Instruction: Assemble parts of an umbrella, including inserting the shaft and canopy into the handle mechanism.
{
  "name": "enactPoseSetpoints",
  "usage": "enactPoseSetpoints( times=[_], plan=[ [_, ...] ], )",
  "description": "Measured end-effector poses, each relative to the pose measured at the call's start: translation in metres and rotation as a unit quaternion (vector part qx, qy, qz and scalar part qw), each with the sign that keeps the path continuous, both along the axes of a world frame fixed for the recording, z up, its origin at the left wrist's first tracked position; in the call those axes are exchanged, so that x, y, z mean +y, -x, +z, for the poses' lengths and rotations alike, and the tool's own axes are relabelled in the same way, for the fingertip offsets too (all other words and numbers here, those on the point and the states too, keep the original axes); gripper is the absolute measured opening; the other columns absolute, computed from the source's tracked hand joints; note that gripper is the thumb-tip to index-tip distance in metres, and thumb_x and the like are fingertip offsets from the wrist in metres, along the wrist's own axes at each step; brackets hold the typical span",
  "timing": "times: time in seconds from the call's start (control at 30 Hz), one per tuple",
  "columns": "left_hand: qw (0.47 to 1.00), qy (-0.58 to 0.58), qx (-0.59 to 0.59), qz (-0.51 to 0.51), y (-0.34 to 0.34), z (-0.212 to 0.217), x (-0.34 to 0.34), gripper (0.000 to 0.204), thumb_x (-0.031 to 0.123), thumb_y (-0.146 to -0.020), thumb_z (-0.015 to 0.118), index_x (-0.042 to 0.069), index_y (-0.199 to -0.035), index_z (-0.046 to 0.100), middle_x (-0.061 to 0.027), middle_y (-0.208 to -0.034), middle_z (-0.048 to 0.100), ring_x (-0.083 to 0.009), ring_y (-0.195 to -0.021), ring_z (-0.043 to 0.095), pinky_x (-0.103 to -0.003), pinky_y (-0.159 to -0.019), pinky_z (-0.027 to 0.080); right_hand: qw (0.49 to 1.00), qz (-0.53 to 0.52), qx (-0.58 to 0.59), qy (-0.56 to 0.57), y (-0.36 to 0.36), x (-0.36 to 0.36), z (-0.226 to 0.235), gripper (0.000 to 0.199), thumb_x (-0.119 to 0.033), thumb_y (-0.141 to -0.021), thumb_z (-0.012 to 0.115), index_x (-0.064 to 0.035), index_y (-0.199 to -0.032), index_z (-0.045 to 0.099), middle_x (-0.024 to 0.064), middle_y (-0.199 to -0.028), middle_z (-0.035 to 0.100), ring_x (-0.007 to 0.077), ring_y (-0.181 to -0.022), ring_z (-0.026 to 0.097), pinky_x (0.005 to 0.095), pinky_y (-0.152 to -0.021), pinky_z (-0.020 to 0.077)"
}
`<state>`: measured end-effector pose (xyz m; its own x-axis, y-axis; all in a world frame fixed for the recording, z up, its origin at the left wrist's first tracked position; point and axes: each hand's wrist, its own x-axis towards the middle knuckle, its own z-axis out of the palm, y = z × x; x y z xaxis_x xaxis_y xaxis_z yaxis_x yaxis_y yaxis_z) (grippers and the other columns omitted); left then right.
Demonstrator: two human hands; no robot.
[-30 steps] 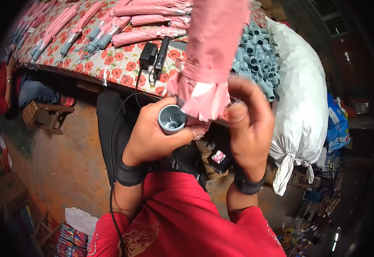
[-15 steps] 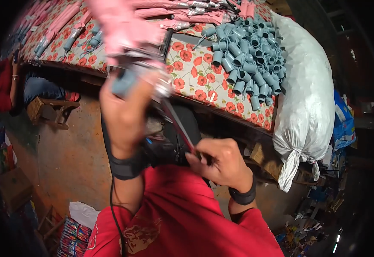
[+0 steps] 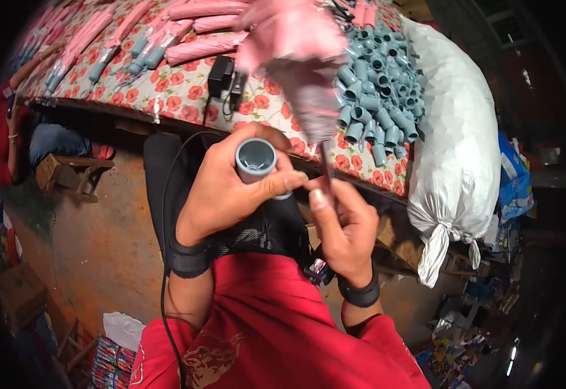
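Observation:
My left hand (image 3: 213, 185) is wrapped round a grey-blue umbrella handle (image 3: 254, 175), a hollow cup whose round open end faces up toward me. Its thumb and the fingertips of my right hand (image 3: 350, 227) meet or nearly meet. Between right thumb and fingers I grip the thin dark shaft (image 3: 326, 165) of a pink folded umbrella (image 3: 296, 42). The umbrella's cloth reaches away over the table and is blurred by motion. The handle is apart from the shaft.
A flower-patterned table (image 3: 186, 84) carries more pink umbrellas (image 3: 202, 48), a black power adapter (image 3: 221, 76) and a heap of grey-blue handles (image 3: 380, 84). A long white sack (image 3: 455, 129) stands at the right. Another person's arm (image 3: 16, 123) shows far left, near a wooden stool (image 3: 75, 172).
The umbrella has swung to the right, with my right hand still on its shaft. My left hand has moved right and down, turning the handle's open end toward me.

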<state>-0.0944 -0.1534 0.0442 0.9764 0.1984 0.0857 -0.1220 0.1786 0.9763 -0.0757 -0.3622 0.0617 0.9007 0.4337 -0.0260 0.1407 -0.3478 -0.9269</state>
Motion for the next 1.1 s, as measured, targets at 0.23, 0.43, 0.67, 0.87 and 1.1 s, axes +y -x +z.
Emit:
enactPoseSetpoints(
  times=[0.23,0.43,0.67,0.87,1.1],
  plan=[
    [0.981,-0.091,-0.053,-0.162,-0.014,-0.027,-0.005,0.033,-0.003,-0.081,0.074,0.003,-0.111,0.063,-0.0055,-0.095,0.07,-0.0141,-0.081,0.061,-0.026,-0.077,0.05,0.937,-0.043,-0.095,-0.333,-0.021,0.019,0.05,0.051,-0.003,-0.101,0.057,0.0013,-0.148,0.038,0.0109,-0.078,0.064,0.0172,-0.062,0.06,0.0286,-0.059,0.0519],
    [0.977,-0.103,-0.093,-0.162,-0.013,-0.026,-0.018,0.029,-0.005,-0.078,0.065,0.004,-0.105,0.062,-0.0073,-0.093,0.067,-0.0195,-0.079,0.06,-0.032,-0.075,0.049,0.931,0.017,-0.132,-0.34,-0.029,0.03,0.041,0.045,-0.002,-0.101,0.055,0.0024,-0.143,0.037,0.0164,-0.086,0.067,0.0262,-0.072,0.067,0.0385,-0.071,0.0598],
    [0.982,-0.104,-0.117,-0.109,-0.009,-0.022,-0.025,0.027,-0.005,-0.076,0.063,0.003,-0.102,0.06,-0.009,-0.093,0.064,-0.0238,-0.076,0.058,-0.035,-0.072,0.048,0.945,0.053,-0.116,-0.301,-0.03,0.033,0.026,0.034,0.008,-0.096,0.06,0.002,-0.128,0.05,0.0153,-0.095,0.07,0.0262,-0.082,0.071,0.0388,-0.075,0.0604],
    [0.981,-0.114,-0.121,-0.097,-0.014,-0.028,-0.025,0.028,-0.007,-0.078,0.064,0.001,-0.106,0.061,-0.0097,-0.102,0.067,-0.0211,-0.084,0.059,-0.031,-0.078,0.049,0.975,0.057,-0.183,-0.114,-0.031,0.029,0.036,0.041,0.007,-0.09,0.07,0.0031,-0.126,0.053,0.0141,-0.097,0.071,0.0241,-0.087,0.072,0.0347,-0.079,0.0596],
    [0.983,-0.116,-0.127,-0.068,-0.017,-0.032,-0.032,0.031,-0.008,-0.073,0.063,0.003,-0.102,0.059,-0.0101,-0.097,0.065,-0.027,-0.078,0.059,-0.035,-0.073,0.049,0.965,0.071,-0.25,0.036,-0.029,0.031,0.05,0.044,0.009,-0.082,0.074,0.0028,-0.123,0.059,0.015,-0.098,0.075,0.0238,-0.083,0.073,0.0302,-0.08,0.0579]
  ],
)
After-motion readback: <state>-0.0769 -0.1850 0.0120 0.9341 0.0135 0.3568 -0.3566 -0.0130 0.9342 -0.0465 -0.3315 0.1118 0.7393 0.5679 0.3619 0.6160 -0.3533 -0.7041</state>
